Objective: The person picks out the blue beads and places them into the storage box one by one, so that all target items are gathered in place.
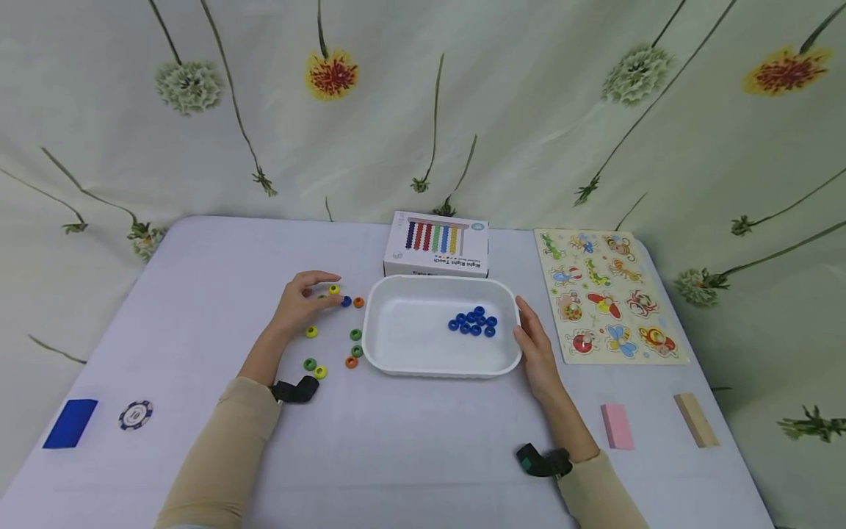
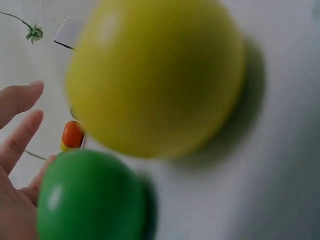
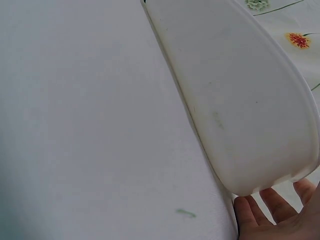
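My left hand (image 1: 297, 303) is over the loose beads left of the white tray (image 1: 410, 367), thumb and index finger spread apart. Its thumb tip is right at a blue bead (image 1: 346, 301), and a yellow bead (image 1: 333, 289) shows between thumb and index finger. Close to the left wrist camera, another yellow bead (image 2: 160, 75) and a green bead (image 2: 92, 195) partly cover the hand. At the tray's right end, my right hand (image 1: 538, 353) holds the rim, with fingertips against the outer wall in the right wrist view. Several blue beads (image 1: 476, 330) lie inside the tray.
Orange beads (image 1: 352, 362) and more green and yellow ones are scattered left of the tray. Behind it stands a box (image 1: 436, 242); an animal picture board (image 1: 611, 294) lies right. Pink (image 1: 617, 426) and wooden blocks (image 1: 696, 420), a poker chip (image 1: 135, 415) and a blue rectangle (image 1: 70, 424) sit nearer.
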{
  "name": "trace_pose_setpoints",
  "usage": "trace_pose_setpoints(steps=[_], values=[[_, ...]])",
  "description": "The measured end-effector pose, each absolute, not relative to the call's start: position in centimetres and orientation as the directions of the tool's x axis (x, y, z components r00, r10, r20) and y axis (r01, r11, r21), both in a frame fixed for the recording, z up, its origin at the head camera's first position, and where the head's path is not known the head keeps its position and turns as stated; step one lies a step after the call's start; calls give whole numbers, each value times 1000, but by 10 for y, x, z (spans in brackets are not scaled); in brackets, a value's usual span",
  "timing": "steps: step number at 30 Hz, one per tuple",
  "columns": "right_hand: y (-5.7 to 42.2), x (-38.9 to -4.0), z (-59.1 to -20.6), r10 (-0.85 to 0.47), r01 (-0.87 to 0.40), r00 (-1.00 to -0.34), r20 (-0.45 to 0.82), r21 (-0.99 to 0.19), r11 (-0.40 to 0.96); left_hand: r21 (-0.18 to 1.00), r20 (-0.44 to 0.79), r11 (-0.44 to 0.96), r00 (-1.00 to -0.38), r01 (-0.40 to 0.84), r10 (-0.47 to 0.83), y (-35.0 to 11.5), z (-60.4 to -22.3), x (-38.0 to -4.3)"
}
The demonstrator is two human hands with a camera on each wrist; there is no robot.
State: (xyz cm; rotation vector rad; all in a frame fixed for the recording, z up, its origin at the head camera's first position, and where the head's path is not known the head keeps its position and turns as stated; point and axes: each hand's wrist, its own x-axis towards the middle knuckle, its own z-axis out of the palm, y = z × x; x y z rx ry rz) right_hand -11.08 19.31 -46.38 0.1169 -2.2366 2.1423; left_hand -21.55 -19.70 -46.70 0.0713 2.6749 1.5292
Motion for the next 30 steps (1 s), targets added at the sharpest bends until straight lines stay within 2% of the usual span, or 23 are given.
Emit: trace_pose_setpoints(steps=[8,15,19,24,30], values=[[194,-111,-465,-33,-86,-996,84,-994,65,840,-13,542,-997,32,80,-197,-482,-218],[193,-110,-464,-24,-86,-996,84,-993,81,686,80,719,-994,110,75,-191,-491,-217],[193,-110,-464,-21,-83,-996,82,-993,79,653,109,745,-991,134,83,-189,-492,-216],[193,-110,-464,-20,-75,-997,73,-994,79,680,27,726,-993,101,113,-192,-480,-216],[193,-110,-463,-21,-78,-997,76,-994,72,637,-55,767,-988,76,144,-187,-439,-211]])
